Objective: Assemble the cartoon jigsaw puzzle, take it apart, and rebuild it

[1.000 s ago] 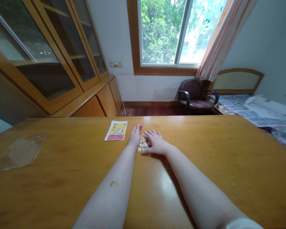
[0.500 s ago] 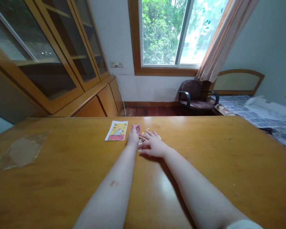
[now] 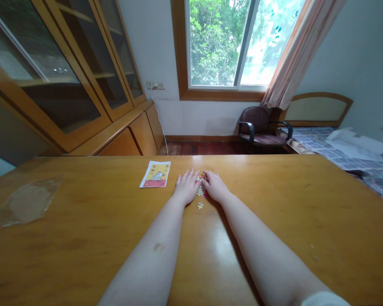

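I can see a bright room, and most of the light comes in through the window point(image 3: 217, 44). The leaves outside look almost white in spots. The wood table point(image 3: 83, 199) has a long, pale shine near its middle, and a soft, dark shadow lies along the inner side of the right arm point(image 3: 258, 255). The floor point(image 3: 191, 148) by the wall is dim. The picture looks mostly sharp, but the lines bend near the edges, and the glass cabinet point(image 3: 60, 72) seems to lean far over.
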Tool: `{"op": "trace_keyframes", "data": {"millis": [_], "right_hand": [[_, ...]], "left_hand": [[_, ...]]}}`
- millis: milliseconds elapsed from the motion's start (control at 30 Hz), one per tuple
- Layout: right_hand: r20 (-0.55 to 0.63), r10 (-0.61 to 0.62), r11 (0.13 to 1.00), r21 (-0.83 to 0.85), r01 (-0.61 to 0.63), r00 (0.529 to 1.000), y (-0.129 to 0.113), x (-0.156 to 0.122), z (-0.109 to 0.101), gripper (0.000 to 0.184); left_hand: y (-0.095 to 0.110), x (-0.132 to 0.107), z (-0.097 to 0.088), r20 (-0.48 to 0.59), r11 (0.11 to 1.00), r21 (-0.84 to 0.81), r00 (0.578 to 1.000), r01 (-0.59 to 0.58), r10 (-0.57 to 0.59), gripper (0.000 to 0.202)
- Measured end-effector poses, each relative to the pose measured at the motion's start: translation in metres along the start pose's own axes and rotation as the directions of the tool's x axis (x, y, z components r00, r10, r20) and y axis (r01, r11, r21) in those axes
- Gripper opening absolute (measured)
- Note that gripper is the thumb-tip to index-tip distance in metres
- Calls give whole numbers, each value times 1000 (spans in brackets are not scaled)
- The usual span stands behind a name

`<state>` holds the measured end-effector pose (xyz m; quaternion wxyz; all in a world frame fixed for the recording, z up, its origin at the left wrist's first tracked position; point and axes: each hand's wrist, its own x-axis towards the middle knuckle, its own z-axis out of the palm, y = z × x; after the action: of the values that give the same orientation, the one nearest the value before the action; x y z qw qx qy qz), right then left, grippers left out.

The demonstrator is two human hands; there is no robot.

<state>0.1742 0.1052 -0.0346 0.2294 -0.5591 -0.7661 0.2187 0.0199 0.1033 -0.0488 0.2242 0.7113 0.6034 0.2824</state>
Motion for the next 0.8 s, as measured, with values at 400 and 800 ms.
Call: {"op": "trace_keyframes", "data": {"millis": [400, 800], "right_hand": [[37, -107, 955, 281, 92, 994, -3, -2, -1, 45], [164, -280, 941, 245, 236, 946, 5, -5, -11, 114]], "left_hand": [[1, -1, -3, 122, 986, 152, 991, -65, 46, 48], [12, -1, -12, 59, 991, 123, 997, -46, 39, 37]]}}
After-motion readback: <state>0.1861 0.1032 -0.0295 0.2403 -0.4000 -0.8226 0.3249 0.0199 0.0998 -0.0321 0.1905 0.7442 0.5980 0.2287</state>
